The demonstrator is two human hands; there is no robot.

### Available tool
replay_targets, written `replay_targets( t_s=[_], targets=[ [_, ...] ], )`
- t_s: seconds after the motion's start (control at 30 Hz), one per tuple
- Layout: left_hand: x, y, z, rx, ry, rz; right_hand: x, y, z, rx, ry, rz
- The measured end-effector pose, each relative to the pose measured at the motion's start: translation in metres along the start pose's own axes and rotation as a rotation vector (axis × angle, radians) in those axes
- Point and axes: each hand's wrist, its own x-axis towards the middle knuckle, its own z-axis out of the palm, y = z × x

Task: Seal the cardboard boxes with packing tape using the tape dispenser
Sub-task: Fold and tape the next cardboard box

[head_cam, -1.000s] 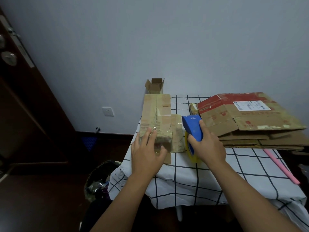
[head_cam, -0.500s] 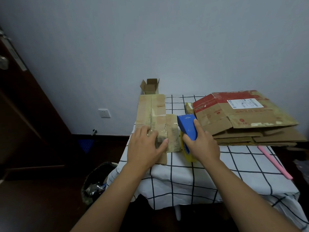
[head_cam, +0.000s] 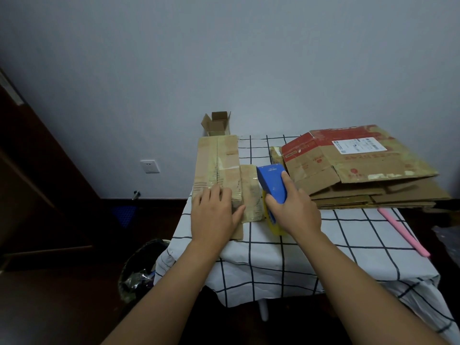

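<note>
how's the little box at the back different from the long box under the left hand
The small box stands upright against the wall with its top flaps open; the long box lies flat, closed, with tape strips across it. The small box is clearly smaller and untouched; the long box is pressed down by the left hand. Both are plain brown cardboard at the table's left side.

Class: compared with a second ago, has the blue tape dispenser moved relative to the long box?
No. The tape dispenser sits beside the long box as before; only the camera shifted.
</note>
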Motion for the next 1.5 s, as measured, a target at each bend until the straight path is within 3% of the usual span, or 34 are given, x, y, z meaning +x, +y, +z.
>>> replay_targets(
  t_s=[0.13, 0.3, 0.5, 0.8, 1.07, 1.5],
  targets=[
    [-0.003, 0.000, 0.000, -0.025, -0.013, -0.008, -0.001, -0.001, 0.000, 0.003, 0.006, -0.002],
    [-0.004, -0.012, -0.009, -0.251, -0.045, -0.032, -0.002, 0.001, 0.000, 0.006, 0.007, -0.003],
    [0.014, -0.028, -0.016, -0.346, -0.213, -0.063, -0.001, -0.001, 0.000, 0.007, 0.003, -0.002],
    [0.012, -0.025, -0.007, -0.279, -0.055, -0.021, -0.002, 0.001, 0.001, -0.009, 0.007, 0.004],
    [0.005, -0.028, 0.010, -0.167, 0.132, 0.137, -0.003, 0.001, 0.001, -0.003, 0.011, 0.002],
    [-0.001, -0.029, 0.019, -0.148, 0.145, 0.140, -0.003, 0.002, 0.002, -0.013, 0.009, 0.001]
  ],
)
